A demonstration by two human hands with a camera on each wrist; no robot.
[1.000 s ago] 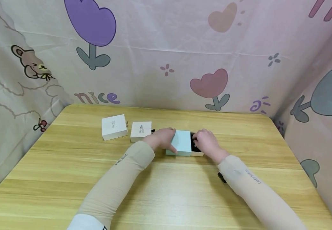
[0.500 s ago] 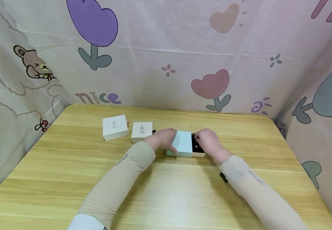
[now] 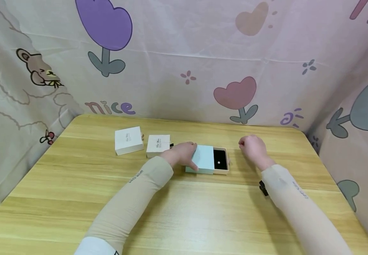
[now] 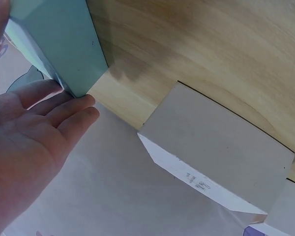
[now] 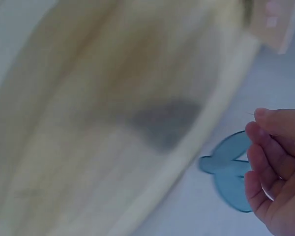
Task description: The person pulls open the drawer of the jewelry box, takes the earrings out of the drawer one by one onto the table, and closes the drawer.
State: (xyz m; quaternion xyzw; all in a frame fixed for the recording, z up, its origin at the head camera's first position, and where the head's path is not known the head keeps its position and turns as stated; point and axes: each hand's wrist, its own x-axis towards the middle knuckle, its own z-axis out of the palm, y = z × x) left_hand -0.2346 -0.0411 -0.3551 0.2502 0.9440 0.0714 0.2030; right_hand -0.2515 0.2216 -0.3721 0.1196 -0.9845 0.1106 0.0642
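A light blue sleeve box [image 3: 204,158] lies on the table, its inner drawer partly out to the right. On the drawer's black pad [image 3: 220,158] sits one small pearl-like stud [image 3: 219,163]. My left hand [image 3: 184,154] grips the sleeve between thumb and fingers; in the left wrist view the fingers of that hand [image 4: 32,142] touch the blue box [image 4: 66,46]. Right of the drawer, my right hand [image 3: 254,148] is raised, apart from the box. The right wrist view shows this hand [image 5: 280,167] pinching thumb to forefinger, with a fine, thin tip sticking out.
Two white boxes with small print, a larger [image 3: 128,140] and a smaller [image 3: 157,145], stand left of the blue box. Behind the wooden table [image 3: 184,219] hangs a patterned cloth [image 3: 171,42]. A black thing [image 3: 262,188] is at the right wrist.
My right hand has left the drawer and moved right, uncovering the pad and the stud. My left hand has kept its grip on the blue box.
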